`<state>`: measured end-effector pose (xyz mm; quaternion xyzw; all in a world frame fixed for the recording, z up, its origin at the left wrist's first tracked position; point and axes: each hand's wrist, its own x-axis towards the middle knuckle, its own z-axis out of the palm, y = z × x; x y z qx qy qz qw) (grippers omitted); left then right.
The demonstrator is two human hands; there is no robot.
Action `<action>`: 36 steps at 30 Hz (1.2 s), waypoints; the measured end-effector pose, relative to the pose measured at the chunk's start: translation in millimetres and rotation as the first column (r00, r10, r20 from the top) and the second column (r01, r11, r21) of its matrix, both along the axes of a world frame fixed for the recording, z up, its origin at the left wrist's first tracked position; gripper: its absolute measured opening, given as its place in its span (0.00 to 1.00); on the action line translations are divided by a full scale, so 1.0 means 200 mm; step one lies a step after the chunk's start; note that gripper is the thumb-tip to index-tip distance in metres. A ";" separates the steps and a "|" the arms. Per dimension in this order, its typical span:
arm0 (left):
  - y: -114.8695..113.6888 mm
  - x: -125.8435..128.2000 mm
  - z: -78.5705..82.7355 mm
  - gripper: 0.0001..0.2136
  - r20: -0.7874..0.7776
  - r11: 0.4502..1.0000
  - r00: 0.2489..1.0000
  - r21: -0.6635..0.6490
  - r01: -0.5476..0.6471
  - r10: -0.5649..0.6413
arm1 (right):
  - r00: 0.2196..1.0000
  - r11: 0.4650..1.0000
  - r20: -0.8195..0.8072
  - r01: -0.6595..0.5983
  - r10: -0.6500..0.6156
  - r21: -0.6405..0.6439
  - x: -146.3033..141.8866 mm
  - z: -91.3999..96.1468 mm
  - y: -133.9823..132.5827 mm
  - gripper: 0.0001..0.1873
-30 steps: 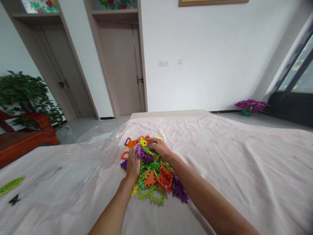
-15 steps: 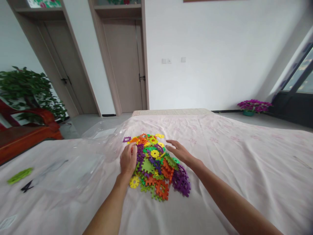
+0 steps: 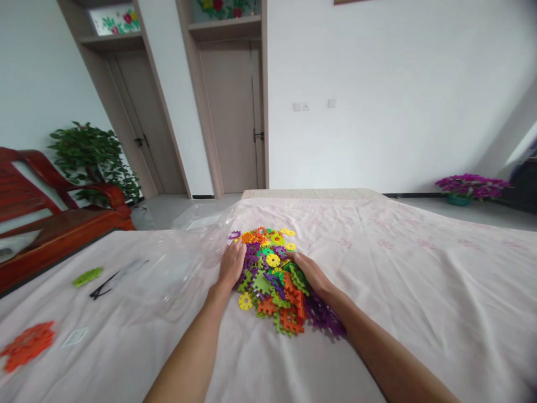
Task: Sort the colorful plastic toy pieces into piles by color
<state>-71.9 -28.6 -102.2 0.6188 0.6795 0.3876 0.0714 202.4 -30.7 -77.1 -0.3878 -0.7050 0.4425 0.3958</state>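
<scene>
A heap of colourful plastic building pieces (image 3: pixel 263 284) lies on the pale flowered cloth (image 3: pixel 419 313). It mixes orange, green and purple toothed plates with yellow notched discs (image 3: pixel 273 260). Along the heap's left edge, my left hand (image 3: pixel 232 263) rests with its fingers stretched forward, touching the pieces. My right hand (image 3: pixel 309 272) lies against the right side, fingers extended and its tips on the upper pieces. Neither hand has a piece gripped that I can see. Purple plates (image 3: pixel 324 316) lie partly under my right wrist.
Left of the heap sits crumpled clear plastic packaging (image 3: pixel 168 268), with a dark strap-like item (image 3: pixel 103 285) beside it. A green piece (image 3: pixel 87 276), orange pieces (image 3: pixel 29 344) and a white label (image 3: pixel 74 337) are further left. A wooden armchair (image 3: pixel 113 196) stands beyond the cloth.
My right hand has come down from just off the heap onto its right side. My left hand stays at the left edge. The view has turned leftward, bringing the orange pieces into sight.
</scene>
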 end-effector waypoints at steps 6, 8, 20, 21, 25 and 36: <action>0.14 -0.09 -0.05 0.25 0.008 0.998 0.999 -0.035 -0.050 0.050 | 1.000 0.999 -0.010 0.018 -0.018 -0.027 0.01 -0.01 0.01 0.32; 0.17 -0.11 -0.05 0.25 0.015 0.996 0.997 -0.035 -0.081 0.081 | 1.000 1.000 0.000 0.016 -0.016 -0.017 0.01 -0.02 0.01 0.32; 0.15 -0.30 -0.07 0.27 0.058 0.975 0.975 -0.067 -0.211 0.215 | 0.999 0.999 0.026 0.038 -0.037 -0.022 0.00 -0.01 0.02 0.32; 0.14 -0.32 -0.07 0.27 0.058 0.977 0.977 -0.067 -0.201 0.205 | 0.998 0.998 0.030 0.054 -0.053 -0.023 0.00 -0.01 0.02 0.32; 0.08 -0.36 -0.07 0.26 0.057 0.988 0.988 -0.058 -0.141 0.144 | 0.989 0.991 0.066 0.135 -0.134 -0.015 -0.05 -0.02 0.02 0.32; -0.04 -0.19 0.04 0.28 0.333 0.972 0.916 0.003 0.235 -0.222 | 0.990 0.983 0.099 -0.119 0.106 0.143 -0.44 -0.01 0.01 0.34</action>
